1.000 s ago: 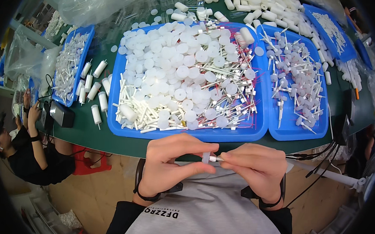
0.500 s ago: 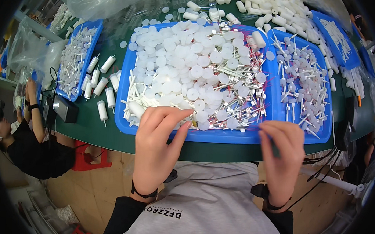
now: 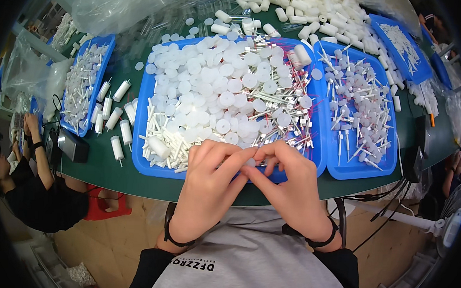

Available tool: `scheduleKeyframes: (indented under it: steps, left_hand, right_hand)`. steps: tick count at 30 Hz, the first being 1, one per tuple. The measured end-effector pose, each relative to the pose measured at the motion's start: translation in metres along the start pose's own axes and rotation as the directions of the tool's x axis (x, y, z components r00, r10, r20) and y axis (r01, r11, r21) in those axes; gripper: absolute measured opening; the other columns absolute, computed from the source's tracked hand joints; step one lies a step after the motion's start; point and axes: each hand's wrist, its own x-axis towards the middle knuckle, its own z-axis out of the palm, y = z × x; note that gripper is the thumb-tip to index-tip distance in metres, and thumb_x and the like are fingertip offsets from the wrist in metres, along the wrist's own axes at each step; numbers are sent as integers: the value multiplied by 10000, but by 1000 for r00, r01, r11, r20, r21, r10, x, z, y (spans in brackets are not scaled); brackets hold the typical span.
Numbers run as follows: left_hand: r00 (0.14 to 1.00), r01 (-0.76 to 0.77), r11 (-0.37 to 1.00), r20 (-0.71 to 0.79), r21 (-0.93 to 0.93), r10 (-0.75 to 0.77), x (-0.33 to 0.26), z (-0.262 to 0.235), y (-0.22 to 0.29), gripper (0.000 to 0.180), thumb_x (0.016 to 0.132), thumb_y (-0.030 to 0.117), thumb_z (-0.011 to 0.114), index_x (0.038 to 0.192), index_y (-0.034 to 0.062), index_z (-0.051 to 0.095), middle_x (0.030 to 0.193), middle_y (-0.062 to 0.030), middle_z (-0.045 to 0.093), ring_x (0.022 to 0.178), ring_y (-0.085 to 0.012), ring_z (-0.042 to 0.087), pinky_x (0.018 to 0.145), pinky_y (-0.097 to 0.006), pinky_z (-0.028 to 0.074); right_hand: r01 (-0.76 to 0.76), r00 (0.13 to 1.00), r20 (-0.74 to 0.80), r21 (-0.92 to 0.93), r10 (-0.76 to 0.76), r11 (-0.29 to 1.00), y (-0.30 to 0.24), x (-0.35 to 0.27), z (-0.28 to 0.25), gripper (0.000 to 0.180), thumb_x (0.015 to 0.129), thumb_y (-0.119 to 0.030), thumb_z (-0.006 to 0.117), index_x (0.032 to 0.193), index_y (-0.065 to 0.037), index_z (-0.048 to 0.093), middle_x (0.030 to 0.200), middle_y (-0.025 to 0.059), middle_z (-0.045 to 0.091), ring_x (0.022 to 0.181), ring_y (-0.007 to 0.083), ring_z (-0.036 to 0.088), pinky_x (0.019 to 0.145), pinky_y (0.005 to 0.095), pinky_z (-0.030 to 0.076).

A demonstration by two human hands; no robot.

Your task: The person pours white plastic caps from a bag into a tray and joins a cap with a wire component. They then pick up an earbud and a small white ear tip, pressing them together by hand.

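My left hand (image 3: 210,182) and my right hand (image 3: 289,186) meet at the near edge of the large blue tray (image 3: 229,176). Between their pinched fingertips is a small translucent plastic disc (image 3: 250,162), partly covered by the fingers. Whatever else the right fingers hold is hidden. Behind the hands, the tray bears a heap of translucent discs (image 3: 208,75), short white sticks (image 3: 156,122), and thin metal-ended pins with red wires (image 3: 299,124). A white cylinder (image 3: 159,147) lies among the sticks, left of my left hand.
On the right, another blue tray (image 3: 343,174) holds discs fitted on rods. A similar tray (image 3: 110,57) stands left, near several white cylinders with pins (image 3: 116,147). Loose white cylinders (image 3: 327,29) and plastic bags (image 3: 123,5) lie farther back. A person (image 3: 46,186) sits at far left.
My right hand has moved left from the tray's right corner to meet my left hand. The left hand has shifted slightly right, and the fingertips now come together on a disc.
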Motion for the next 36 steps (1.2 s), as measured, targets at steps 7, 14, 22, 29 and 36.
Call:
scheduleKeyframes:
  steps: [7, 14, 22, 29, 36]
  left_hand:
    - [967, 135, 977, -194, -164, -166, -5, -12, 1, 400, 619, -32, 716, 1005, 52, 649, 860, -61, 551, 675, -161, 524, 609, -249, 430]
    - [895, 232, 788, -191, -570, -402, -20, -16, -3, 356, 654, -112, 690, 985, -18, 597, 917, -74, 539, 712, -110, 539, 649, -221, 459]
    - [928, 201, 682, -86, -703, -363, -23, -16, -3, 336, 690, -131, 656, 991, -37, 543, 1012, -102, 519, 836, -152, 591, 747, -237, 481]
    - [924, 244, 616, -14, -749, -383, -24, -13, 3, 321, 701, -135, 636, 1002, -43, 572, 1013, -112, 518, 828, -150, 594, 729, -238, 483]
    - [966, 163, 775, -59, -611, -250, -18, -13, 7, 355, 669, -121, 668, 1001, -15, 599, 951, -85, 531, 743, -104, 548, 683, -211, 454]
  right_hand:
    - [86, 940, -314, -174, -138, 981, 11, 7, -32, 128, 740, -44, 648, 861, -28, 610, 778, 83, 602, 661, 194, 554, 594, 294, 417]
    - [-10, 953, -279, -421, -119, 907, 21, 7, -55, 123, 714, 13, 624, 834, -8, 609, 736, 88, 573, 682, 234, 514, 672, 333, 401]
    - [4, 933, -301, -542, -198, 841, 28, 25, -43, 153, 708, 12, 622, 858, -13, 609, 815, 96, 514, 781, 262, 489, 701, 357, 392]
    - [61, 915, -291, -584, -279, 810, 39, 32, -34, 158, 686, -14, 652, 837, -47, 623, 839, 68, 507, 763, 244, 474, 698, 340, 384]
    - [216, 903, -136, -675, -407, 705, 44, 36, -38, 135, 685, -11, 641, 807, -37, 591, 819, 67, 524, 753, 235, 472, 688, 345, 378]
